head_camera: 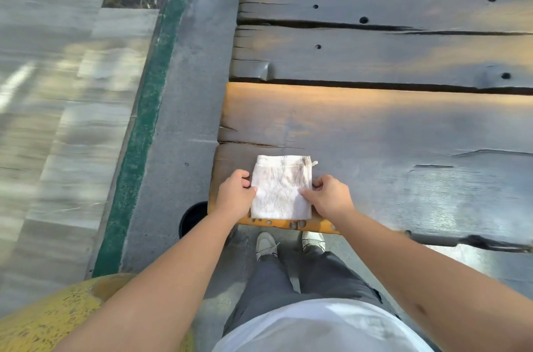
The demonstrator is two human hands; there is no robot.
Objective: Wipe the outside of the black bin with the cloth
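A folded white cloth (281, 187) lies flat on the near left corner of a dark wooden plank table (375, 132). My left hand (234, 193) pinches the cloth's left edge with its thumb on top. Across from it, my right hand (327, 195) pinches the right edge in the same way. The black bin (192, 217) stands on the floor below the table's left corner; only part of its round rim shows, left of my left forearm.
A grey concrete strip (184, 120) with a green painted line (147, 109) runs along the table's left side, with tiled floor beyond. A yellow rounded object (49, 320) sits at the lower left. My feet (288, 245) stand at the table's near edge.
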